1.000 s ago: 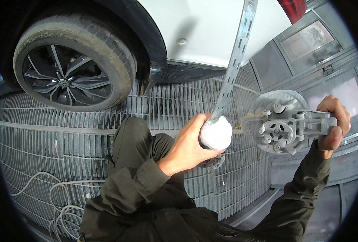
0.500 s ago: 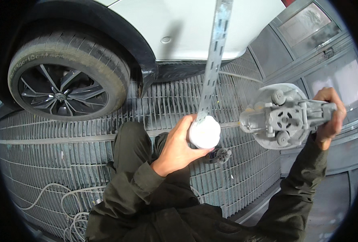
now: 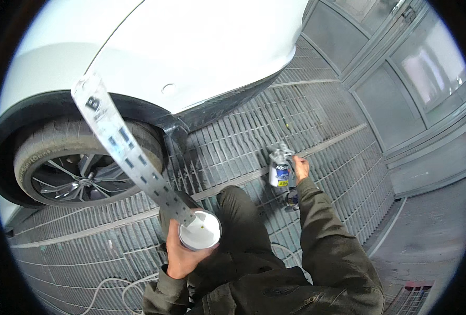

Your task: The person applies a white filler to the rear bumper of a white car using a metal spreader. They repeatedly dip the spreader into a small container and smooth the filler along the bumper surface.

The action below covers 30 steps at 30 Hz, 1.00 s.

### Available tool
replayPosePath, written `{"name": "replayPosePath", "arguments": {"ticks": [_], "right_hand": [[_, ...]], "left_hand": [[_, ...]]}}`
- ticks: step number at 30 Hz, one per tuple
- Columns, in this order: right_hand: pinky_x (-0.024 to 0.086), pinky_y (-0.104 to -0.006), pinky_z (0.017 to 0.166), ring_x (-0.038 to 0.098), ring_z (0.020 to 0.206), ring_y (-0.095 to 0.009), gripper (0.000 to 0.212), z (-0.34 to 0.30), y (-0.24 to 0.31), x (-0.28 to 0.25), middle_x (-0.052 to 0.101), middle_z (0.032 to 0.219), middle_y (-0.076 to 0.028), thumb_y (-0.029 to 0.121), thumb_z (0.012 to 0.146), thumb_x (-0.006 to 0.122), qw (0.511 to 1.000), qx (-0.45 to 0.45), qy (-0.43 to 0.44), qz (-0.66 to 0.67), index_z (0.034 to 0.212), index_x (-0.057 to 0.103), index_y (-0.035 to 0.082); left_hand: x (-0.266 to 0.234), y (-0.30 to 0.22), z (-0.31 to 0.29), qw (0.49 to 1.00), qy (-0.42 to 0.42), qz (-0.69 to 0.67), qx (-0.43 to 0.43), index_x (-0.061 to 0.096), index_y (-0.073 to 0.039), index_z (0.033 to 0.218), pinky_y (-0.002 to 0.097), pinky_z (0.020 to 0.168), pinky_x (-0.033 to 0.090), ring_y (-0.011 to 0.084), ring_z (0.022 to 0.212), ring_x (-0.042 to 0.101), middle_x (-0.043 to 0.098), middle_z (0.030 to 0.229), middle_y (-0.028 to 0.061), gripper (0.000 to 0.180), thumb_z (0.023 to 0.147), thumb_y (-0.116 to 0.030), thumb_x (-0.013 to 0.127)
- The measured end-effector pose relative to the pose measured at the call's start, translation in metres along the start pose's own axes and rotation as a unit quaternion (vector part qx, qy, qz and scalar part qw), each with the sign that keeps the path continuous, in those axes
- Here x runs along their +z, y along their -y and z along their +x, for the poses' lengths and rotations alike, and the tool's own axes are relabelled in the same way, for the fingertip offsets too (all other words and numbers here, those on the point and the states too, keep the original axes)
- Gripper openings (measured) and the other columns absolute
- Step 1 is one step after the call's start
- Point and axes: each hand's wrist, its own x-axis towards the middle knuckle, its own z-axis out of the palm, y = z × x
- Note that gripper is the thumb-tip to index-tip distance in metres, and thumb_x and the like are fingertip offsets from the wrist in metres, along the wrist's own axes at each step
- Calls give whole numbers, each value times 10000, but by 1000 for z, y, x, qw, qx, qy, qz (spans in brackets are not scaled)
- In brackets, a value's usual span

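My left hand (image 3: 179,256) is wrapped round a white mixing cup (image 3: 215,239) in front of my body. The cup's inside is white with a small dark spot. A long slotted metal mixing stick (image 3: 130,152) stands tilted in it, its upper end leaning far and left in front of the wheel. Low on the right, my right hand (image 3: 301,168) is closed on the handle of a paint can (image 3: 278,175) with a grey pouring lid and a blue and yellow label. The can is down by my shoe (image 3: 292,199); whether it rests on the floor I cannot tell.
A white car body (image 3: 217,47) fills the far left, with its wheel (image 3: 88,173) close by. Metal grating (image 3: 317,115) forms the floor. Grey wall panels (image 3: 390,100) stand at the right. A pale hose (image 3: 107,283) lies at the lower left.
My right hand has lowered the paint can from chest height to near my shoe. The cup and stick have moved left and nearer, and the stick now leans left. My view has turned.
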Motion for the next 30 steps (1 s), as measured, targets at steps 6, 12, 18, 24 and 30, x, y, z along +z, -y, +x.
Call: {"name": "replayPosePath", "arguments": {"ticks": [6, 12, 18, 24, 30], "right_hand": [[484, -407, 839, 588, 909, -261, 562, 29, -195, 11, 602, 1045, -174, 238, 826, 775, 988, -139, -25, -60, 1236, 456, 21], [520, -373, 881, 629, 967, -251, 449, -10, -171, -12, 629, 1105, -162, 25, 777, 758, 977, 41, -178, -113, 1176, 563, -39], [530, -264, 769, 647, 896, -113, 488, -113, 141, 26, 643, 1367, -158, 19, 918, 707, 930, -135, 311, 139, 1384, 562, 17], [504, -231, 667, 559, 769, -56, 648, -247, 332, 50, 679, 1223, -84, 103, 829, 857, 712, -210, 657, -130, 1395, 559, -4], [420, -335, 477, 580, 503, -158, 252, -269, 356, 52, 677, 675, -123, 256, 940, 756, 625, -479, 593, -169, 954, 754, 4]], "left_hand": [[-1, 1, -2, 1000, -3, 9, 6, 502, -19, 1344, 362, 1005, 513, 215, 1177, 624, 627, 1288, 111, 822, 633, 16, 913], [9, 9, 10, 998, 57, 2, 12, 522, -14, 1341, 358, 1024, 502, 205, 1187, 627, 635, 1307, 107, 800, 646, -7, 918], [24, 15, 21, 988, 145, -60, 0, 551, -14, 1365, 350, 1063, 466, 183, 1221, 606, 636, 1317, 86, 761, 686, -11, 894], [33, 13, 38, 969, 245, -40, 25, 547, -14, 1382, 344, 1080, 435, 181, 1235, 575, 617, 1298, 81, 778, 693, -64, 904], [35, 15, 34, 980, 185, -61, 28, 525, -24, 1413, 350, 1089, 436, 187, 1244, 576, 614, 1326, 91, 821, 691, -77, 912]]}}
